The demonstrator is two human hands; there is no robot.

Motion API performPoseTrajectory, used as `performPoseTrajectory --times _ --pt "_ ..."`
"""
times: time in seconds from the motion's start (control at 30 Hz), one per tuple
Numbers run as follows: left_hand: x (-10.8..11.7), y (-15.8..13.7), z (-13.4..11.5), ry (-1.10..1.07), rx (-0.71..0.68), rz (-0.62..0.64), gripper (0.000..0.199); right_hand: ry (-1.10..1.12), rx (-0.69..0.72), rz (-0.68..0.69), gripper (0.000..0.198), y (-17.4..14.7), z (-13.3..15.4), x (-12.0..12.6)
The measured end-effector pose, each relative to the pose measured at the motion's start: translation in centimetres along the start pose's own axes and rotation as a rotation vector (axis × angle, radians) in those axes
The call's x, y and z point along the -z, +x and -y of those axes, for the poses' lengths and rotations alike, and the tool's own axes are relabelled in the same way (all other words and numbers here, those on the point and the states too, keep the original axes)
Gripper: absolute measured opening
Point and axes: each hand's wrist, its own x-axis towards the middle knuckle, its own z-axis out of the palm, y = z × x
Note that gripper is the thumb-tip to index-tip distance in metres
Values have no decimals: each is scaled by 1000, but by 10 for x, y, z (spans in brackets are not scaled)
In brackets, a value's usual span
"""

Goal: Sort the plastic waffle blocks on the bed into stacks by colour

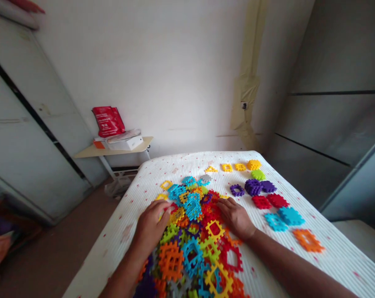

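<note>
A heap of colourful plastic interlocking tiles point(193, 250) with toothed edges lies on the white bed sheet. My left hand point(151, 219) rests against the heap's left side, its thumb apart from the curved fingers, near a yellow tile point(177, 215). On the opposite side my right hand point(235, 217) lies with fingers stretched over red tiles point(212, 212), palm down. Blue tiles point(192, 206) top the heap between the hands. Neither hand shows a tile gripped in it, though the fingertips are partly hidden.
On the right, tiles are sorted by colour: yellow point(254, 164), green point(258, 175), purple point(253, 187), red point(261, 202), blue point(291, 216) and orange point(308, 240). A small table point(125, 151) with a red bag point(108, 121) stands by the wall. Grey cabinets point(326, 120) flank the bed's right.
</note>
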Motion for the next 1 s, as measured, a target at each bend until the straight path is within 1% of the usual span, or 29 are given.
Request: performPoseTrajectory --times 0.07,0.1,0.13,0.17,0.27,0.37,0.5,0.63,0.8,1.0 --pt "9 22 8 84 57 51 28 -6 3 16 26 -1 -2 -2" --pt "11 33 15 142 114 87 28 -11 6 23 25 -1 -2 -2" --pt "10 45 22 202 187 141 28 -12 6 30 25 -1 -2 -3" --pt "8 57 30 225 219 160 27 -11 1 32 25 -1 -2 -3" --pt "-10 85 54 262 283 198 23 8 -13 22 26 0 0 -3" --pt "-34 102 72 299 335 223 26 10 -27 12 25 0 1 -3" --pt "-58 108 85 351 416 256 37 -9 -24 35 24 1 1 -1" --pt "-71 110 91 379 479 299 39 -22 -24 26 23 1 1 0" --pt "-76 114 97 370 486 336 34 -41 -17 10 22 0 0 -3" --pt "-72 113 98 279 508 303 32 -46 -3 -19 22 0 -1 -5"
